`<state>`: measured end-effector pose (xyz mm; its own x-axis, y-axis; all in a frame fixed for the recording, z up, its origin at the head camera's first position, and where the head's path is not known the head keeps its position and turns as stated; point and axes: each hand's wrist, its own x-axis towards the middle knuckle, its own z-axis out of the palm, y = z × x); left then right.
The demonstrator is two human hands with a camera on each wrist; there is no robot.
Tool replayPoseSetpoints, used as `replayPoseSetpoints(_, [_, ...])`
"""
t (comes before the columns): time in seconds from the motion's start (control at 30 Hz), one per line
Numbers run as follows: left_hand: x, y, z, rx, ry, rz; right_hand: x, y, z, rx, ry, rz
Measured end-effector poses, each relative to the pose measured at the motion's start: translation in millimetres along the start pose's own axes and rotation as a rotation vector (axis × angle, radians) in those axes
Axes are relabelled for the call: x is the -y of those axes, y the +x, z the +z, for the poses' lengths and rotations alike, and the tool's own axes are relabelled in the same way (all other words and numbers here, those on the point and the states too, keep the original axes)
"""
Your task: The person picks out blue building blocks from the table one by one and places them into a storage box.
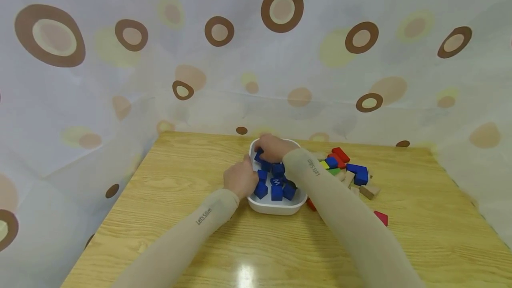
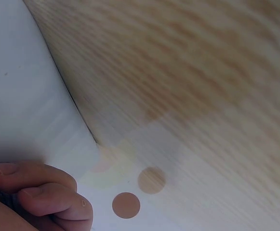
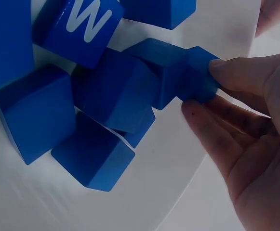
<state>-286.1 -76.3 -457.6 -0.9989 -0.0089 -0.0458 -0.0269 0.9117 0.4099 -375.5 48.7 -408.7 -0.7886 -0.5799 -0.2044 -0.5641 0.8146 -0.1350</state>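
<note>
A white plastic tray (image 1: 276, 209) holds several blue cubes (image 1: 276, 193), one marked with a white letter W (image 3: 89, 20). My right hand (image 1: 275, 148) reaches over the tray's far end. Between thumb and fingertips it pinches a blue cube (image 3: 200, 72), which overlaps another cube in the right wrist view. At the tray's left side, my left hand (image 1: 241, 178) grips the rim. In the left wrist view its curled fingers (image 2: 58, 199) lie close by the tray's white wall (image 2: 29, 86).
To the right of the tray lies a loose pile of red, blue, green, yellow and plain wooden blocks (image 1: 370, 191). A red block (image 1: 381, 218) lies apart, nearer me. Behind the wooden table (image 1: 192, 159) hangs a white curtain with brown circles (image 1: 282, 9).
</note>
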Motion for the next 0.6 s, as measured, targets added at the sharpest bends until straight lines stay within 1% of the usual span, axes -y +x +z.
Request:
replayPoseSetpoints(0.13, [0.5, 0.3, 0.7, -0.009, -0.005, 0.003, 1.5, -4.9, 1.3, 0.056, 0.028, 0.035])
replayPoseSetpoints(0.23, [1.0, 1.0, 1.9, -0.021, -0.002, 0.009, 1.8, -8.2, 1.9, 0.075, 0.035, 0.03])
replayPoseSetpoints(0.33, [1.1, 1.1, 2.5, -0.025, -0.002, 0.015, 2.1, -10.6, 2.8, 0.064, 0.037, 0.0])
replayPoseSetpoints(0.43, [0.7, 0.4, 2.4, -0.021, 0.001, 0.014, 1.9, -14.3, 2.6, 0.045, 0.041, -0.013])
replayPoseSetpoints(0.6, [-0.4, -0.7, 1.0, -0.013, 0.006, 0.009, -0.8, -27.3, -1.8, -0.003, 0.044, -0.024])
